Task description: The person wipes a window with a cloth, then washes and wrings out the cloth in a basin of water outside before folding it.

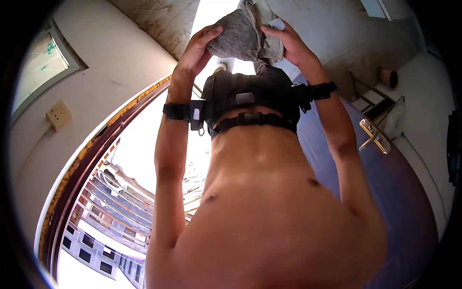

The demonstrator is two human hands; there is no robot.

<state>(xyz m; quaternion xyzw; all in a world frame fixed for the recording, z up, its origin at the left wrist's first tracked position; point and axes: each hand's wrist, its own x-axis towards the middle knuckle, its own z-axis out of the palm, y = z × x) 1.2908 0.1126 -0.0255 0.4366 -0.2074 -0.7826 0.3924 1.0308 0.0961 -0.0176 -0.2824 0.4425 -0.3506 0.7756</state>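
Observation:
A bunched grey cloth (pixel 236 38) hangs between my two hands at the top of the view, in front of my dark shorts (pixel 248 86). My left hand (pixel 198 47), at the cloth's left edge, grips it with the thumb on top. On the other side my right hand (pixel 288 42) pinches a lighter, folded part of the cloth, where a small white tag (pixel 276 24) shows. Most fingers of both hands are hidden behind the fabric. Black straps with small devices circle both forearms.
A door (pixel 404 192) with a metal handle (pixel 375 137) stands at the right. Behind it are a wooden frame and a brown pot (pixel 388 78). At the left are a wall socket (pixel 59 115), a window (pixel 41 62) and a doorway edge, with railings outside.

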